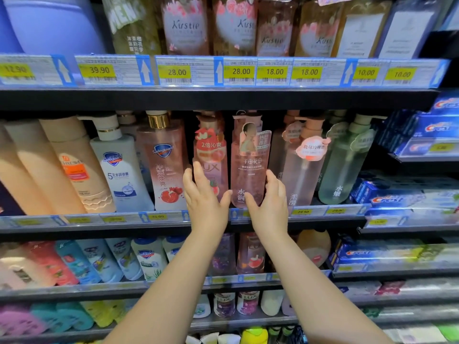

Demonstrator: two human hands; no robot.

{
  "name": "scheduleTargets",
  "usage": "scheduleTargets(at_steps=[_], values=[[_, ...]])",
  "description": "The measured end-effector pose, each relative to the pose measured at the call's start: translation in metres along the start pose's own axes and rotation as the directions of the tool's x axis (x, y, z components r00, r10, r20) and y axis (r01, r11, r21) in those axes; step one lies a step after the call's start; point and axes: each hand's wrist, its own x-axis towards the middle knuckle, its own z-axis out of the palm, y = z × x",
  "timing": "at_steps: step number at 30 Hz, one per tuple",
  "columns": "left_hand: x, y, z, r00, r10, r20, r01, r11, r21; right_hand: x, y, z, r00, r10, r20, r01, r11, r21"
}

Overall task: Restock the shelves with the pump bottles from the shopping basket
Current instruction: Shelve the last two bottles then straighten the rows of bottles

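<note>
two bare hands are up at the black middle shelf (99, 228) in the head view, the only one we have. the left hand (206, 197) is spread flat, its fingers (198, 175) straight over the front of the rosy lux pump bottle with a strawberry tag (212, 150), and it holds nothing. the right hand (269, 204) is just as open, its fingers (272, 178) straight along the flank of the tall translucent pink pump bottle with a paper collar tag (248, 167). that bottle stands upright just left of those fingers, with both thumbs lying across its lower part. neither hand curls round it.

we judge the step to be seating and squaring this bottle in its row. to do it well we would push low with flat fingers so it slides back without tipping. we would also keep the label facing out and mind the frosted pale pump bottle (301, 175) just right of the right fingers.

the pump heads vanish behind the shelf above. the bottle's foot hides behind the thumbs, so we cannot tell whether it sits fully on the shelf. the shopping basket is out of frame, and the lower rows are too blurred to read.
</note>
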Motion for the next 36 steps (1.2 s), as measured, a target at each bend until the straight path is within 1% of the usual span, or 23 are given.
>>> scheduleTargets(at_steps=[2, 4, 7, 10, 13, 17, 21, 25, 27, 31, 36], values=[[-0.008, 0.006, 0.0, 0.997, 0.057, -0.053, -0.059, 0.997, -0.046, -0.007, 0.003, -0.006, 0.999, -0.026, -0.043, 0.03, 0.995, 0.09], [-0.016, 0.014, 0.004, 0.985, 0.149, -0.09, -0.159, 0.98, -0.121, -0.013, 0.007, -0.013, 0.994, -0.033, -0.101, 0.046, 0.991, 0.129], [-0.027, 0.025, 0.017, 0.966, 0.25, -0.059, -0.257, 0.936, -0.241, -0.017, 0.015, -0.025, 0.981, -0.03, -0.191, 0.053, 0.992, 0.113], [-0.037, 0.033, 0.033, 0.955, 0.296, 0.016, -0.276, 0.907, -0.319, -0.02, 0.031, -0.043, 0.963, 0.011, -0.27, 0.018, 0.994, 0.105], [-0.049, 0.044, 0.048, 0.951, 0.293, 0.1, -0.241, 0.903, -0.357, -0.02, 0.049, -0.064, 0.944, 0.078, -0.32, -0.039, 0.991, 0.128], [-0.053, 0.066, 0.068, 0.949, 0.277, 0.152, -0.202, 0.901, -0.383, -0.003, 0.073, -0.092, 0.916, 0.164, -0.365, -0.133, 0.985, 0.109], [-0.051, 0.09, 0.09, 0.971, 0.223, 0.081, -0.188, 0.931, -0.313, 0.026, 0.092, -0.113, 0.935, 0.215, -0.281, -0.216, 0.976, 0.028], [-0.053, 0.105, 0.111, 0.995, 0.102, -0.021, -0.104, 0.979, -0.173, 0.05, 0.108, -0.123, 0.958, 0.223, -0.177, -0.234, 0.971, -0.04], [-0.054, 0.11, 0.119, 0.995, 0.07, -0.067, -0.077, 0.991, -0.109, 0.058, 0.115, -0.125, 0.967, 0.214, -0.141, -0.226, 0.971, -0.079], [-0.058, 0.115, 0.127, 0.993, 0.033, -0.11, -0.033, 0.999, 0.002, 0.071, 0.12, -0.124, 0.976, 0.179, -0.126, -0.198, 0.967, -0.159], [-0.061, 0.117, 0.129, 0.992, 0.021, -0.124, -0.018, 1.0, 0.023, 0.077, 0.12, -0.119, 0.971, 0.198, -0.133, -0.225, 0.946, -0.234]])
